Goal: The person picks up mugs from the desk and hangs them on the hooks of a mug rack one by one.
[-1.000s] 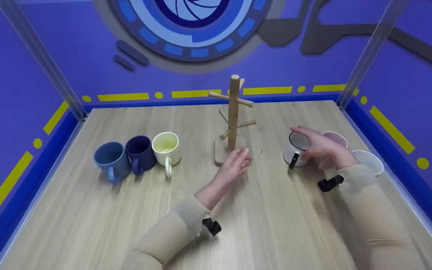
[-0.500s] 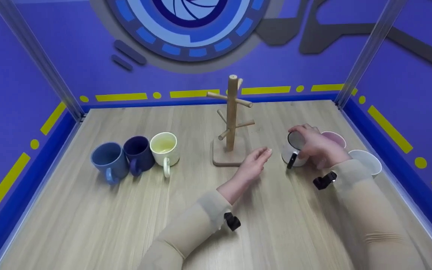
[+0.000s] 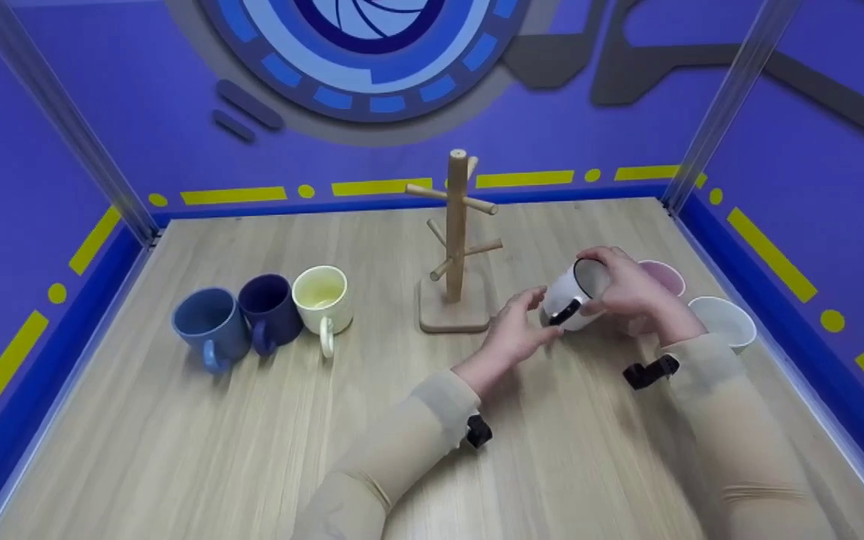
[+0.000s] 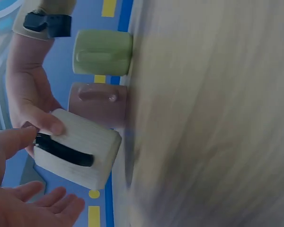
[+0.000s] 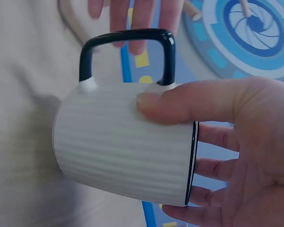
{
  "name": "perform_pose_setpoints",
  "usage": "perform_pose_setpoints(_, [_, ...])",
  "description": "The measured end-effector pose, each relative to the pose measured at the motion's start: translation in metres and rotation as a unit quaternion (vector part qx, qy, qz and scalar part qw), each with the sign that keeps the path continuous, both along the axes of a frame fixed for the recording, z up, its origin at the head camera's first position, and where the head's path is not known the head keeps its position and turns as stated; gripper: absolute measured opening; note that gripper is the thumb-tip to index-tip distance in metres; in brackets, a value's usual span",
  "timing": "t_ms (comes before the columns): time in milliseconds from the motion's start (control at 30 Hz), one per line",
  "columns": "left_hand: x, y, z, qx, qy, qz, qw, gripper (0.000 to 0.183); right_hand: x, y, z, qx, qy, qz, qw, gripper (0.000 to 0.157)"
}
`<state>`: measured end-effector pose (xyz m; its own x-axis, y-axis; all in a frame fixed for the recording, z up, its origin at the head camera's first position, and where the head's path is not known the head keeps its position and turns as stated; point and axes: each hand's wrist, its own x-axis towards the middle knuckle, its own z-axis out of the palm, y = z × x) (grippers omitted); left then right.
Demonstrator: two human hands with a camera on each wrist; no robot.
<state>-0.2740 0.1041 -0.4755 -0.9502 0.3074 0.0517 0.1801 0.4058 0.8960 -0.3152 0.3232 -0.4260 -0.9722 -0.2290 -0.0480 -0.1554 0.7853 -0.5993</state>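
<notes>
My right hand (image 3: pixel 631 289) grips a white mug (image 3: pixel 561 294) near its black rim, the thumb on its side close to the handle. The mug is tilted, its base low over the table. In the right wrist view its ribbed wall (image 5: pixel 123 137) and squared black handle (image 5: pixel 128 34) show fully. From the left, my left hand (image 3: pixel 514 334) reaches up to the mug with fingers extended. Its thumb (image 4: pixel 16 139) is right at the upper end of the handle in the left wrist view, and the palm faces the mug. A wooden mug tree (image 3: pixel 456 232) with bare pegs stands behind the left hand.
Left of the tree stand a pale yellow mug (image 3: pixel 325 294), a navy mug (image 3: pixel 271 309) and a blue mug (image 3: pixel 211 322). At the right, partly behind the right arm, are a pink mug (image 3: pixel 664 277) and a pale green mug (image 4: pixel 102 52). Blue panels enclose the table (image 3: pixel 372 420).
My left hand has moved right, from in front of the tree to the white mug. The right hand has tilted that mug and shifted it slightly left.
</notes>
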Motion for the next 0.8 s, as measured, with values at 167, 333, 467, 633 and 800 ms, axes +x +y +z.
perform_pose_setpoints(167, [-0.001, -0.001, -0.006, -0.008, 0.072, 0.008, 0.9973, 0.054, 0.005, 0.0, -0.001, -0.055, -0.016, -0.012, 0.998, 0.087])
perform_pose_setpoints(333, [0.0, -0.003, -0.01, 0.031, 0.125, 0.027, 0.9913, 0.029, 0.012, -0.002, -0.005, -0.113, -0.053, -0.035, 0.992, 0.086])
perform_pose_setpoints(467, [-0.002, -0.005, -0.011, 0.059, 0.2, 0.058, 0.9764, 0.016, 0.017, -0.004, -0.009, -0.201, -0.114, -0.048, 0.972, 0.087])
perform_pose_setpoints(633, [-0.002, -0.01, -0.01, 0.099, 0.263, 0.074, 0.957, 0.021, 0.025, -0.006, -0.017, -0.268, -0.186, -0.045, 0.944, 0.084])
perform_pose_setpoints(800, [0.0, -0.018, -0.002, 0.11, 0.248, 0.075, 0.9594, 0.023, 0.034, -0.01, -0.026, -0.293, -0.205, -0.017, 0.934, 0.076])
